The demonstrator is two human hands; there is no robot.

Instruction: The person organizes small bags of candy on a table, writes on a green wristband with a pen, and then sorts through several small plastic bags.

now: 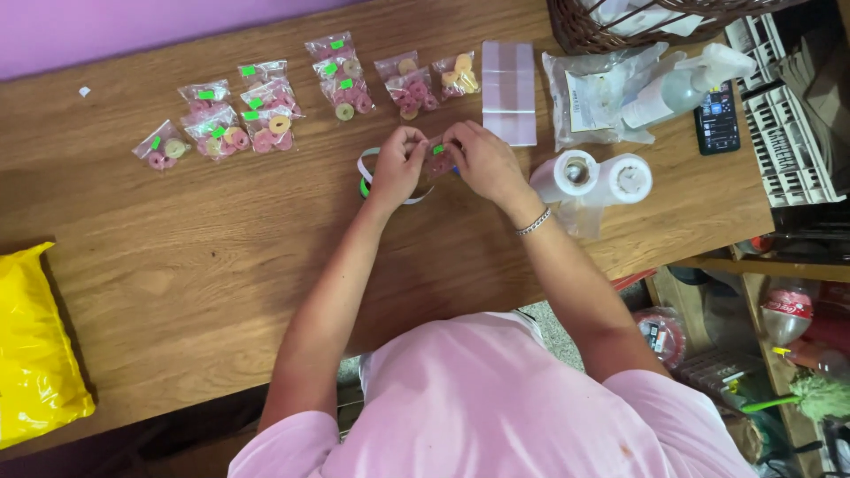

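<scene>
Both hands meet over the middle of the wooden table (204, 265). My left hand (398, 168) and my right hand (482, 159) together pinch a small clear bag of candy rings (436, 159) with a green sticker at its top. A roll of sticker tape (365, 173) lies under the left hand, mostly hidden. Several finished small bags of candy rings (266, 119) with green stickers lie in loose rows beyond the hands. A silver bracelet sits on my right wrist.
A stack of flat clear bags (509, 88) lies just beyond my right hand. Two white rolls (593, 177), a spray bottle (682, 84), a phone (717, 119) and a plastic packet are at right. A wicker basket (575, 31) stands far right, a yellow bag (35, 354) at left.
</scene>
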